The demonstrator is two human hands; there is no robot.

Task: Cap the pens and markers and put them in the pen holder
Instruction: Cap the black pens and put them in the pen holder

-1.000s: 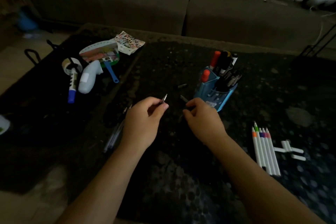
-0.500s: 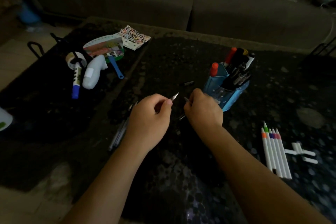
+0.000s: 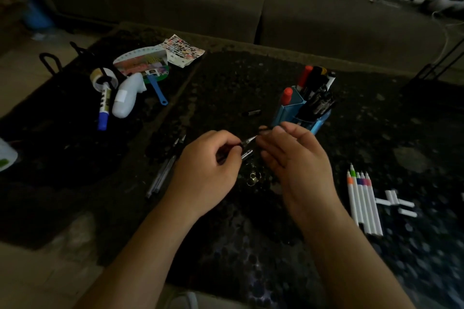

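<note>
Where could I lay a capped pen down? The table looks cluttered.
Bare patches: the near table between the forearms, and the stretch between the fan and pen holder. Crowded: far left corner, and right by the white markers and caps.

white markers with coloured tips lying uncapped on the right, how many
5. The white markers lie side by side on the table, right of the right hand, tips pointing away: orange, green, blue-purple, pink, pink-red from left. None looks hidden.
</note>
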